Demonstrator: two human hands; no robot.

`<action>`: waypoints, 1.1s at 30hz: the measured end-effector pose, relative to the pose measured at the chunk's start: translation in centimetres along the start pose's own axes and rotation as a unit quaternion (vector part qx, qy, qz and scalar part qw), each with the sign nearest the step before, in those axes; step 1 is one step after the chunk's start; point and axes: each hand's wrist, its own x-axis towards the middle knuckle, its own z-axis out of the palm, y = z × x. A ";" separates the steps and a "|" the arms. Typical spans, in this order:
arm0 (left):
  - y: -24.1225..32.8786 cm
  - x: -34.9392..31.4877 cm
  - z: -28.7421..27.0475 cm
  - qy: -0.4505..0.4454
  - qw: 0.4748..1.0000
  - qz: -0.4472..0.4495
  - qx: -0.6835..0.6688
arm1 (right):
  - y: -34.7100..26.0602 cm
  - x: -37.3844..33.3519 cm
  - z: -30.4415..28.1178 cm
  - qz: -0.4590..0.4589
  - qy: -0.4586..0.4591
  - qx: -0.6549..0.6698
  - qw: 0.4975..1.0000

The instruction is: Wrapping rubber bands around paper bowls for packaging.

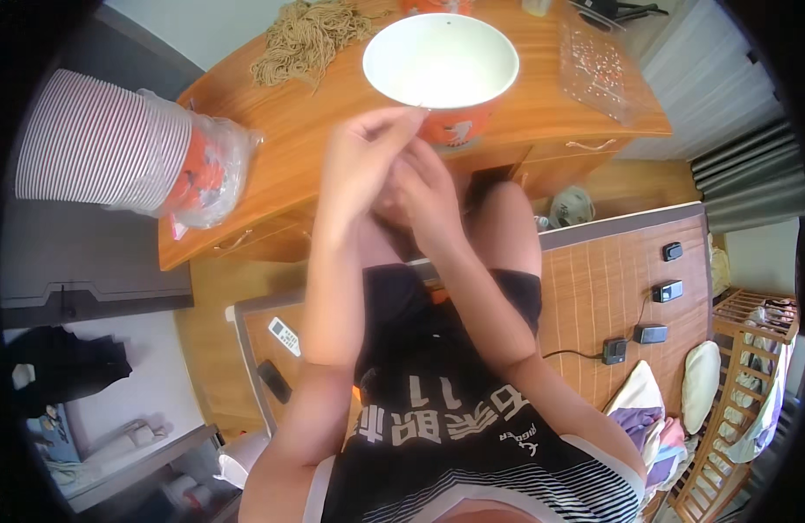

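Black-and-white shirt filled the foreground; beyond it, left hand and right hand overlapped just before the white-lined bucket by the tabletop's edge. Whether their curled fingers clamped anything, I couldn't tell.

Left hand has its thumb and fingers bunched up just by the near rim of a big red paper bucket with a white inside, right hand close beside it. Kinda blurry, can't tell if they're pinching anything. Bucket's on an orange-brown wooden desk, with a messy tan cord pile far left and a clear plastic tray of tiny bits off right.
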 end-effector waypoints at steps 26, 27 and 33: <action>-0.7 -0.8 1.6 0.032 0.997 0.009 -0.063 | -1.2 -0.4 -0.6 -0.182 0.091 -0.215 0.955; -0.6 -0.9 1.7 0.026 0.997 0.007 -0.067 | -1.2 -0.4 -0.8 -0.194 0.091 -0.251 0.944; -0.4 -0.9 1.8 0.022 0.998 0.013 -0.062 | -2.8 -0.5 -0.8 -0.197 0.108 -0.224 0.948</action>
